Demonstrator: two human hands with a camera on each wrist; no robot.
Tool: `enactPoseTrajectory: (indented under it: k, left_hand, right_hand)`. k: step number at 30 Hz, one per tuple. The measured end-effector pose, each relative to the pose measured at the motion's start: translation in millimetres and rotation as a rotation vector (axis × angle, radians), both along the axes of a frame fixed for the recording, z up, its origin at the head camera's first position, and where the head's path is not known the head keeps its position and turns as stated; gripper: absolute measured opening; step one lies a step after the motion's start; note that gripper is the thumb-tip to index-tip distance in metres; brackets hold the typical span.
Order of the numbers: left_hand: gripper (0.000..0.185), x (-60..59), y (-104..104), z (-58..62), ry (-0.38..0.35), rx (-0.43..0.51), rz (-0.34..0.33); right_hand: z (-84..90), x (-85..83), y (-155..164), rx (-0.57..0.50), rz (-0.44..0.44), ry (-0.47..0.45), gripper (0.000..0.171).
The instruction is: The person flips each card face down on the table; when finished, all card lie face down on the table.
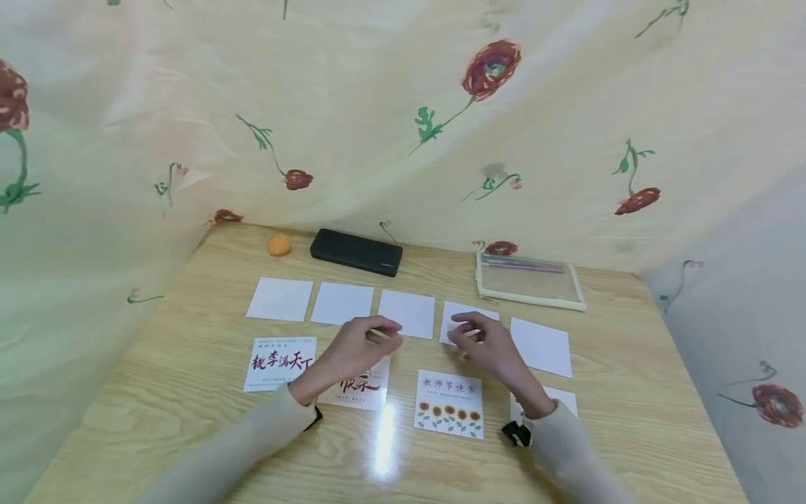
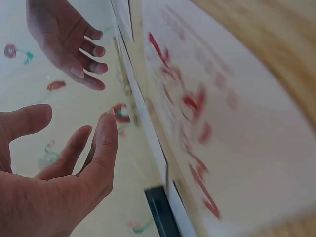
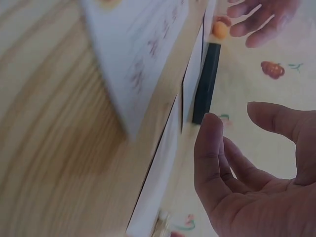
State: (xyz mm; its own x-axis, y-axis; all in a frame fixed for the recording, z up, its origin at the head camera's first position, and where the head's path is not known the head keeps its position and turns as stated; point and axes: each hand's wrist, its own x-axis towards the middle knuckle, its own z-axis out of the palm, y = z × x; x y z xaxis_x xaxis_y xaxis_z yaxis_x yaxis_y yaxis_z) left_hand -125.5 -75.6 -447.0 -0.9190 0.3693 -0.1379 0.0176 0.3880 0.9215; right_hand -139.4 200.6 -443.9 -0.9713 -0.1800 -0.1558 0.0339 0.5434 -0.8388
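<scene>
My left hand (image 1: 359,348) hovers over the table with fingers loosely bent and nothing between them. Opposite it, my right hand (image 1: 494,350) hangs in the same way, thumb apart from the fingers in the right wrist view. Beneath my left forearm lies a card with red calligraphy (image 1: 364,393), partly hidden. A sunflower card (image 1: 449,404) lies between the two arms, and another calligraphy card (image 1: 277,371) is at the left. My right wrist partly covers a further card (image 1: 562,400). Behind them runs a row of several blank white cards, including one below my right hand (image 1: 471,311).
At the back of the wooden table (image 1: 157,392) stand an orange ball (image 1: 279,244), a black case (image 1: 356,253) and a see-through zip pouch (image 1: 529,283) with pens inside. A flowered cloth (image 1: 352,105) hangs right behind the table and at both sides.
</scene>
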Motion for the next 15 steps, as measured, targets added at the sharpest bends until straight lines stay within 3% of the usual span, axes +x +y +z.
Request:
enactPoseTrajectory:
  k: [7,15]
  left_hand:
    - [0.033,4.2,-43.9,-3.9,0.003,-0.083,0.142]
    - [0.035,14.3,-88.6,-0.3,0.076,-0.178,0.203]
  right_hand:
    - [-4.6,-7.3,-41.5,-0.032,0.102,-0.024,0.038]
    - [-10.7,-3.8,-78.1,-0.001,0.207,-0.021,0.034]
